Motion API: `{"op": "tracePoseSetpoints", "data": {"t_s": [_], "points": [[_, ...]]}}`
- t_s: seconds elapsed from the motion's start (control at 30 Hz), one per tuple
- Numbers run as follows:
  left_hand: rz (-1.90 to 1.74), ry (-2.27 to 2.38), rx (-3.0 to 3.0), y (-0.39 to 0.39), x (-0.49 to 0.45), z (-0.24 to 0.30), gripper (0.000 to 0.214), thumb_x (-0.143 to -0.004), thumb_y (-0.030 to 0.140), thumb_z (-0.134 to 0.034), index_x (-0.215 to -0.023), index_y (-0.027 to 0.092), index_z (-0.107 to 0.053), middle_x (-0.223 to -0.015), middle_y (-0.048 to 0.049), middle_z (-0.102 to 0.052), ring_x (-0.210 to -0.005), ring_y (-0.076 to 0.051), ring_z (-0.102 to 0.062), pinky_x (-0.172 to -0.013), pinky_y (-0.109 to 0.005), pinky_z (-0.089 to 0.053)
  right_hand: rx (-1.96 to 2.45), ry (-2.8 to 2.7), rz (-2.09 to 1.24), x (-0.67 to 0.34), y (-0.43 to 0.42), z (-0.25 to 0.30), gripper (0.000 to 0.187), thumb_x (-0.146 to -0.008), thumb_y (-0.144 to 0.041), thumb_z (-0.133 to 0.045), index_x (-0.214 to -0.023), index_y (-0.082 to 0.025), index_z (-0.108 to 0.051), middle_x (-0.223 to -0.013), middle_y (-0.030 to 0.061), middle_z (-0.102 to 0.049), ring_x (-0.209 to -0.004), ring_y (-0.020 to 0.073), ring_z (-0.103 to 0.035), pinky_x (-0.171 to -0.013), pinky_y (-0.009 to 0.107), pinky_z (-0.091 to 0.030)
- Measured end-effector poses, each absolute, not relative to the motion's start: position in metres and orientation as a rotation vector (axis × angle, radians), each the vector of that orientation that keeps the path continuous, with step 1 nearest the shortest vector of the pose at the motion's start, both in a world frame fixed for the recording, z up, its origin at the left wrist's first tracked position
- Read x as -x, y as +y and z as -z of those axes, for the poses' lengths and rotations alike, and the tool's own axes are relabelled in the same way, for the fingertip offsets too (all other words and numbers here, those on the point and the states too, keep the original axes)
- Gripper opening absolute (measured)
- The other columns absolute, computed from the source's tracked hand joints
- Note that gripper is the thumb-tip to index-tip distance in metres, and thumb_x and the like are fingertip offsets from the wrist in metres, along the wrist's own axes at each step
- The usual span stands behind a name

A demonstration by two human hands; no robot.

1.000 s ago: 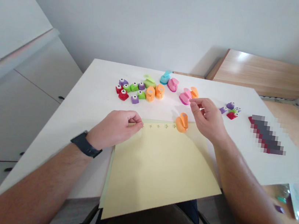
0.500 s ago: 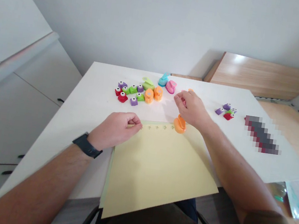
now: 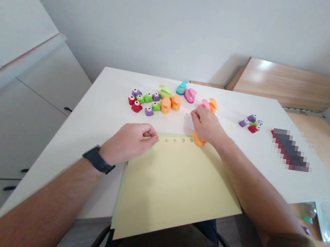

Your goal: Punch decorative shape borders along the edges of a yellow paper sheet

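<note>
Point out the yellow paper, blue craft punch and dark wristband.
Yellow paper (image 3: 174,186), head view: middle of the sheet.
Blue craft punch (image 3: 181,89), head view: its body.
Dark wristband (image 3: 99,160), head view: outer side of the strap.

The right grip (image 3: 207,124) hides the upper part of the orange punch (image 3: 198,141) at the edge of the yellow sheet (image 3: 179,187) and part of a pink punch (image 3: 206,104). A dark, red-edged object (image 3: 290,150) is pixelated beyond naming, a pale scrap (image 3: 231,127) is too small to identify, and the right edge cuts off a clear bag (image 3: 329,226).
</note>
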State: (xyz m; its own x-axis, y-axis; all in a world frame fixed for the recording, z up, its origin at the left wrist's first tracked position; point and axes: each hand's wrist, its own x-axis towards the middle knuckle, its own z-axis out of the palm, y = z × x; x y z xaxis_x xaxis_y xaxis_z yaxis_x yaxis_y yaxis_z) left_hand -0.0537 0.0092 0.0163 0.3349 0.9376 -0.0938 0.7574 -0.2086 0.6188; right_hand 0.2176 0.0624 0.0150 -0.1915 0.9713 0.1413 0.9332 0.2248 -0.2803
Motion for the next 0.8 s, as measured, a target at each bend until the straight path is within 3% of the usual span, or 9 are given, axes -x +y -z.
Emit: {"op": "tracePoseSetpoints", "data": {"t_s": [0.37,0.8], "points": [[-0.414,1.48,-2.036,0.0092,0.054,-0.0155,0.027,-0.089,0.049,-0.058,-0.085,0.024,-0.069,-0.082,0.0005,-0.077,-0.075,-0.02,-0.07,-0.065,-0.029,-0.047,1.84,-2.287,-0.24,-0.2174,0.0647,-0.01,0.035,-0.103,-0.021,-0.034,-0.112,-0.013,-0.067,-0.119,0.0174,-0.07,-0.115,0.027,-0.064,-0.095,0.036,-0.046],[-0.404,1.487,-2.063,0.0104,0.0545,-0.0127,0.027,-0.089,0.05,-0.058,-0.085,0.025,-0.07,-0.081,0.0016,-0.076,-0.073,-0.019,-0.069,-0.065,-0.028,-0.047,1.924,-2.337,-0.259,-0.2144,0.0658,-0.008,0.033,-0.103,-0.023,-0.031,-0.112,-0.014,-0.062,-0.11,0.018,-0.073,-0.103,0.0318,-0.068,-0.083,0.04,-0.049]]}}
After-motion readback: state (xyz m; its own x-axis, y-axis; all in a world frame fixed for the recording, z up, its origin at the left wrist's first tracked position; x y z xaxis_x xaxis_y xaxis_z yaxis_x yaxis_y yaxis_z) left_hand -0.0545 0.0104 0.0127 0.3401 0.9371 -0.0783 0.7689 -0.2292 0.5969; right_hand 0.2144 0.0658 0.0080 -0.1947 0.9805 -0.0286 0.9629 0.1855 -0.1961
